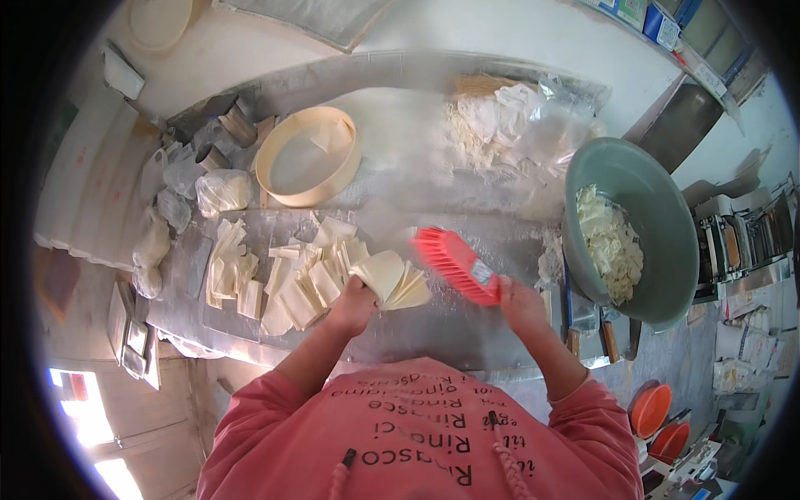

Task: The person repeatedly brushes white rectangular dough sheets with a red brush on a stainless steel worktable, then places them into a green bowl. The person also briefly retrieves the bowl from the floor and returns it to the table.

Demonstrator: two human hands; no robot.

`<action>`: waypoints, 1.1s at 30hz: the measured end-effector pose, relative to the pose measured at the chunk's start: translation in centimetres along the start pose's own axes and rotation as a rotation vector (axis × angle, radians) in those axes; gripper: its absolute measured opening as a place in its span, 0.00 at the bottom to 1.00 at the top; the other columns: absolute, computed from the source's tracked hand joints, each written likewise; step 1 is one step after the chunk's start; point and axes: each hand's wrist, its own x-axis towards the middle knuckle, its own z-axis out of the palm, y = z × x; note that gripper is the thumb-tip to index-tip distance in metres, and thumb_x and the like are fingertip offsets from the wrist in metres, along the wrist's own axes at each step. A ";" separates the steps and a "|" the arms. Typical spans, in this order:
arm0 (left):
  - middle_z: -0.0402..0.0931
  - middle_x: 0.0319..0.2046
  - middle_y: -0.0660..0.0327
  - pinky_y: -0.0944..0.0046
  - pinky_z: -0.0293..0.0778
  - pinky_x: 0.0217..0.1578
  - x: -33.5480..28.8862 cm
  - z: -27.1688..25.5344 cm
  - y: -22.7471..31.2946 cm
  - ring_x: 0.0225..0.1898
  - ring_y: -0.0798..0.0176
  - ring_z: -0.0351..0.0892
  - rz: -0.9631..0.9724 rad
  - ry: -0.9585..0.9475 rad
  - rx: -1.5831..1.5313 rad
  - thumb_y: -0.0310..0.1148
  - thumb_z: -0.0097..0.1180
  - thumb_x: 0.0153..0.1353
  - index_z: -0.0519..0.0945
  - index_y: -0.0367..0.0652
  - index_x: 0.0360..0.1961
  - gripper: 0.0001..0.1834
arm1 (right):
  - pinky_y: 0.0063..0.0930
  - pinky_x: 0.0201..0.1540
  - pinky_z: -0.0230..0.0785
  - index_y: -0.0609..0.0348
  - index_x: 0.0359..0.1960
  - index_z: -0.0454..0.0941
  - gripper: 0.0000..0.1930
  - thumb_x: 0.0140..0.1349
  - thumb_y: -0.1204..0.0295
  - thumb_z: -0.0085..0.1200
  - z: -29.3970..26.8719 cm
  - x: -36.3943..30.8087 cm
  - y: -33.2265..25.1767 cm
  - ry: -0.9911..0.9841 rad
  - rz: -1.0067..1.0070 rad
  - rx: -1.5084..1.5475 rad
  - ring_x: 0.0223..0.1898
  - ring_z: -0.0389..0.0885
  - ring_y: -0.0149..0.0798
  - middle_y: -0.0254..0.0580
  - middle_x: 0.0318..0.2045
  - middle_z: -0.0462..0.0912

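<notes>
My left hand [353,307] is closed around the near end of a stack of thin, pale dough sheets [385,277], whose far edges fan apart. In my right hand [522,305] is a red bristle brush [460,265], gripped by its near end. Its bristles face left toward the fanned sheets, with a small gap between them. Left of my left hand, more stacks of dough sheets [302,298] lie loosely piled on the metal table [417,337]. A further group of cut dough sheets [227,265] sits at the far left of that pile.
A round wooden sieve [350,171] stands behind the stacks. Plastic bags [223,192] crowd the back left. At right, a large green basin [679,250] holds dough scraps [610,246], beside a metal roller machine [733,242]. Wooden-handled tools [611,342] lie by the table's front edge.
</notes>
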 end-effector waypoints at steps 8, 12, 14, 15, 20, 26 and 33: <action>0.75 0.45 0.59 0.66 0.66 0.51 0.6 -0.2 -0.1 0.48 0.65 0.72 0.465 -0.151 0.068 0.22 0.49 0.55 0.72 0.35 0.48 0.17 | 0.50 0.37 0.70 0.51 0.40 0.75 0.19 0.68 0.57 0.31 -0.6 0.6 -0.5 -0.038 -0.193 -0.066 0.34 0.78 0.58 0.53 0.32 0.80; 0.77 0.40 0.49 0.62 0.71 0.45 1.4 -1.1 -0.1 0.44 0.49 0.76 1.064 -0.276 0.579 0.21 0.53 0.50 0.77 0.38 0.43 0.16 | 0.48 0.34 0.72 0.52 0.39 0.75 0.19 0.68 0.58 0.30 -0.3 0.6 -0.6 -0.259 -0.391 -0.138 0.31 0.80 0.53 0.52 0.30 0.81; 0.77 0.39 0.50 0.61 0.71 0.45 1.5 -1.1 -0.2 0.44 0.48 0.76 0.825 -0.021 0.687 0.22 0.53 0.50 0.77 0.39 0.41 0.15 | 0.48 0.33 0.72 0.53 0.38 0.75 0.20 0.68 0.58 0.30 -0.2 0.6 -0.4 -0.054 -0.241 -0.154 0.30 0.80 0.54 0.52 0.27 0.81; 0.77 0.39 0.50 0.61 0.71 0.45 1.3 -1.0 -0.3 0.44 0.48 0.75 0.768 0.138 0.723 0.22 0.53 0.50 0.77 0.39 0.41 0.14 | 0.48 0.32 0.72 0.53 0.37 0.75 0.20 0.67 0.58 0.30 -0.2 0.7 -0.3 0.109 -0.180 -0.155 0.29 0.80 0.54 0.52 0.26 0.81; 0.77 0.41 0.52 0.63 0.72 0.44 0.6 -0.2 0.8 0.44 0.54 0.77 0.952 -0.163 0.524 0.19 0.49 0.52 0.75 0.39 0.47 0.19 | 0.49 0.32 0.71 0.53 0.36 0.75 0.20 0.67 0.58 0.30 -0.5 1.1 0.2 -0.027 -0.323 -0.114 0.29 0.79 0.56 0.54 0.25 0.80; 0.77 0.41 0.61 0.65 0.69 0.47 -1.1 0.2 3.3 0.44 0.61 0.75 0.845 -0.111 0.495 0.21 0.48 0.57 0.76 0.38 0.48 0.16 | 0.50 0.34 0.71 0.55 0.37 0.74 0.19 0.68 0.59 0.30 0.3 0.8 0.2 -0.049 -0.236 -0.078 0.30 0.79 0.57 0.55 0.26 0.80; 0.70 0.53 0.56 0.58 0.64 0.55 -2.3 -0.8 4.0 0.55 0.57 0.68 0.446 -0.278 -0.026 0.28 0.46 0.59 0.67 0.38 0.55 0.21 | 0.52 0.33 0.68 0.55 0.31 0.76 0.22 0.68 0.57 0.31 1.1 1.6 1.7 0.214 -0.028 0.108 0.30 0.78 0.59 0.56 0.25 0.79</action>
